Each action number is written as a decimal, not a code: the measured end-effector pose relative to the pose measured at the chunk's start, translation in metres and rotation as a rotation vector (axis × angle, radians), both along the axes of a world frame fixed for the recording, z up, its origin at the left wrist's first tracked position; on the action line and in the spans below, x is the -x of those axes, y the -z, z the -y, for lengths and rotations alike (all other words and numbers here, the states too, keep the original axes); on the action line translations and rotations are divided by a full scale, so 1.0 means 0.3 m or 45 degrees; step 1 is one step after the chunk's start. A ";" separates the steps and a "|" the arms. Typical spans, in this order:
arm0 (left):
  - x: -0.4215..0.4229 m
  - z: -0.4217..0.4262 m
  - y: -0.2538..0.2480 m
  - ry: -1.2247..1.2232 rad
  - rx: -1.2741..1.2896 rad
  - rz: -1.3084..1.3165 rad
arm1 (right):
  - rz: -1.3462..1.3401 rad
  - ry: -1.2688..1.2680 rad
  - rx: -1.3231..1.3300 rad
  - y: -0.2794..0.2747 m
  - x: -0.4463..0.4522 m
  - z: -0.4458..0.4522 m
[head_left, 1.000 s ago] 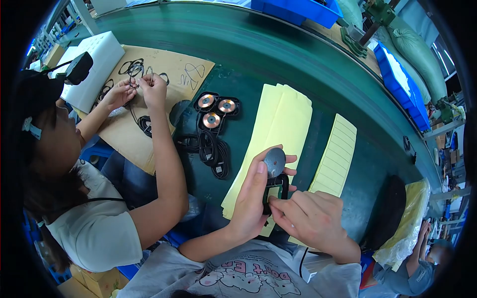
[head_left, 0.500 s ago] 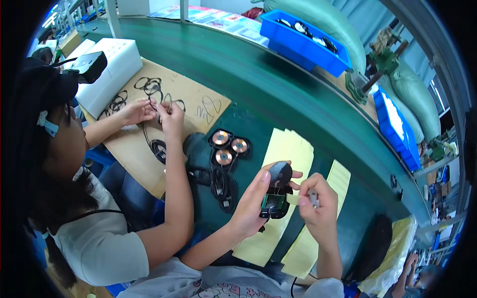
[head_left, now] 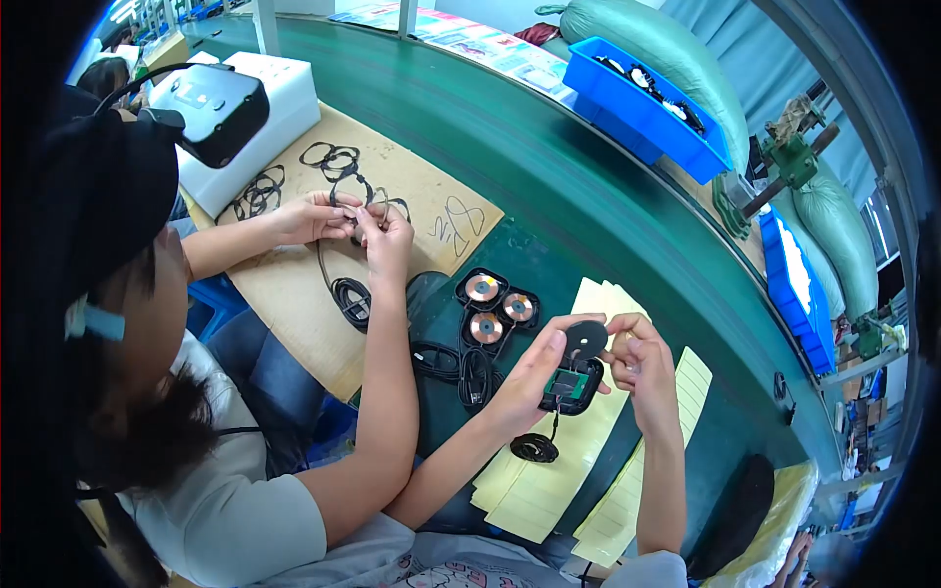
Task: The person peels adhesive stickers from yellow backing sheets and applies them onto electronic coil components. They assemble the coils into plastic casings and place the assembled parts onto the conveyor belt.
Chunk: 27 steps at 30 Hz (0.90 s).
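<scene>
My left hand point(head_left: 529, 387) is closed around a small black plastic case point(head_left: 585, 392) with a green circuit board point(head_left: 566, 383) inside. A black round disc point(head_left: 586, 339) with a small hole stands up above the case, by my left fingertips. From the case hangs a coiled black cable point(head_left: 534, 448). My right hand point(head_left: 639, 365) is beside the disc's right edge with its fingers curled together; what they hold, if anything, is hidden. Below both hands lie sheets of pale yellow paper point(head_left: 549, 490).
Left of my hands lie a black three-lobed case with copper coils point(head_left: 486, 327) and bundled black cables point(head_left: 477, 377). A co-worker handles black cable over a brown board point(head_left: 431, 191) at the left. Blue bins point(head_left: 647, 108) stand beyond the green conveyor belt point(head_left: 588, 206).
The view has shifted, so things sit further right. My right hand has turned and closed beside the disc; the yellow piece and grey object in it no longer show. The hanging cable coil is now visible.
</scene>
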State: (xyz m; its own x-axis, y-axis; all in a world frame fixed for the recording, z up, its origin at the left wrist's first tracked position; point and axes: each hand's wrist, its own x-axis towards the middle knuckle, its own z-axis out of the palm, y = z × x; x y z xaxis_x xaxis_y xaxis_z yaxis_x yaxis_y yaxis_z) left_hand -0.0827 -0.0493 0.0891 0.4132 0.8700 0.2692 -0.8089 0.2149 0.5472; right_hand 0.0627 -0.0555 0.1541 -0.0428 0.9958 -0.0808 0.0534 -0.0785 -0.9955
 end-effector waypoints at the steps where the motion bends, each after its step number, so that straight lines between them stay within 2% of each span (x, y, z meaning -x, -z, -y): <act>1: 0.001 0.005 -0.011 -0.023 -0.011 -0.018 | 0.245 -0.019 -0.192 0.005 0.014 0.002; 3: 0.000 0.005 -0.004 -0.124 -0.103 -0.128 | 0.415 0.003 -0.184 -0.031 0.052 0.034; 6: -0.005 -0.001 0.018 -0.100 -0.047 -0.167 | 0.581 0.022 -0.320 -0.029 0.035 0.036; 7: -0.009 0.001 0.025 -0.076 0.000 -0.162 | 0.822 0.039 -0.517 -0.020 0.013 0.032; 10: 0.010 0.010 0.022 0.081 0.057 -0.160 | 1.153 -0.080 -1.049 -0.024 -0.009 0.026; 14: 0.013 0.013 0.025 0.278 0.084 -0.229 | 1.345 -0.140 -1.144 -0.005 -0.044 0.053; 17: 0.018 0.024 0.015 0.304 0.071 -0.171 | 1.171 -0.145 -0.865 -0.035 -0.047 0.071; 21: 0.005 0.027 0.027 0.256 -0.131 -0.106 | 0.915 -0.164 -0.314 -0.140 -0.041 0.094; 24: -0.003 0.036 0.014 0.175 -0.236 -0.100 | 0.509 0.019 -0.095 -0.099 -0.085 0.111; 27: -0.003 0.039 0.022 0.153 -0.273 -0.172 | 0.469 -0.025 0.070 -0.108 -0.068 0.113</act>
State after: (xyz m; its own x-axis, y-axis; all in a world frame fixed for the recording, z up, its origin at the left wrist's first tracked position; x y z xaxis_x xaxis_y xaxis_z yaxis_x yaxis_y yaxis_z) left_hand -0.0817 -0.0611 0.0824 0.5545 0.7417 0.3774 -0.7011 0.1721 0.6919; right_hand 0.0830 -0.0894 0.1863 -0.0199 0.9888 -0.1481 0.4093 -0.1271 -0.9035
